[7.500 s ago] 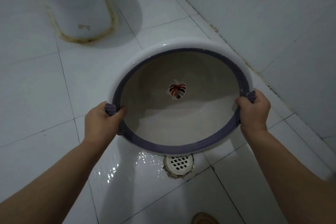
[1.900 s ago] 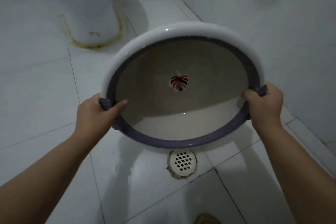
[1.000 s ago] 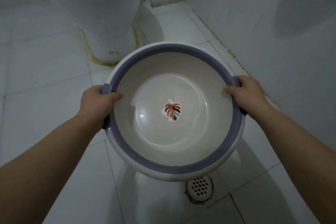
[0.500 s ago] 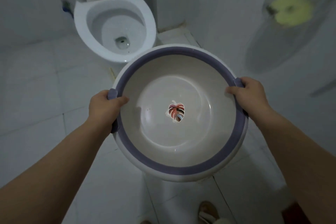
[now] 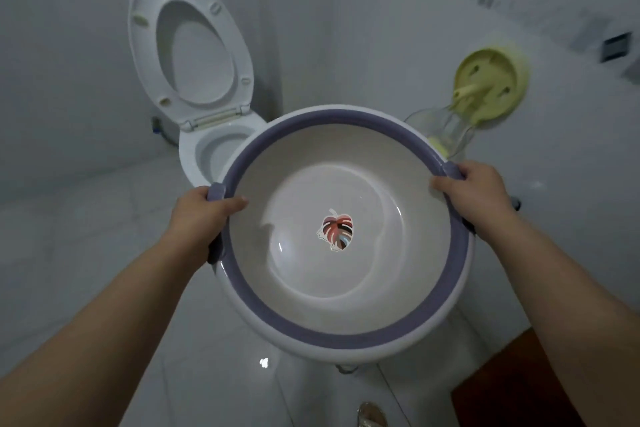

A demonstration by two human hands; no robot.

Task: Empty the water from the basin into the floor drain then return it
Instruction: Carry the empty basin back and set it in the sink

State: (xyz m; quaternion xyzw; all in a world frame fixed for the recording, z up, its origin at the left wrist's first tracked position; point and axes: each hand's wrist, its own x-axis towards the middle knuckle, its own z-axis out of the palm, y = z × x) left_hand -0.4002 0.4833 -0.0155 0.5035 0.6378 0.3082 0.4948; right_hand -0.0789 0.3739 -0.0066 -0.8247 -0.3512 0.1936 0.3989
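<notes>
the basin [image 5: 346, 305] is held upright in mid-air, its open mouth facing up toward the camera and its base toward the floor, roughly level with the near rim a little lower in the picture. it is round, so it has no real long axis; the line between its two handles runs left to right. it sits just in front of the toilet [image 5: 207, 149], overlapping the near right part of the toilet bowl in this view, and well above the white tiled floor [image 5: 86, 253].

there is one basin, held by two hands. the left hand [image 5: 202, 215] is clamped on the left handle, thumb lying over the rim into the bowl. the right hand [image 5: 476, 194] is clamped on the right handle, fingers curled over the rim. the hands are wide apart, on opposite sides of the basin.

the basin is cream-white inside with a broad purple band around the rim and a pale outer wall. a single leaf sticker [image 5: 336, 232] in red, dark and pale tones sits at the middle of its bottom. no pool of water shows inside; the surface only gleams.

beyond the basin, one toilet stands with its seat and lid raised. to the right of the toilet, one yellow round fitting [image 5: 491, 87] is fixed to the wall.
</notes>
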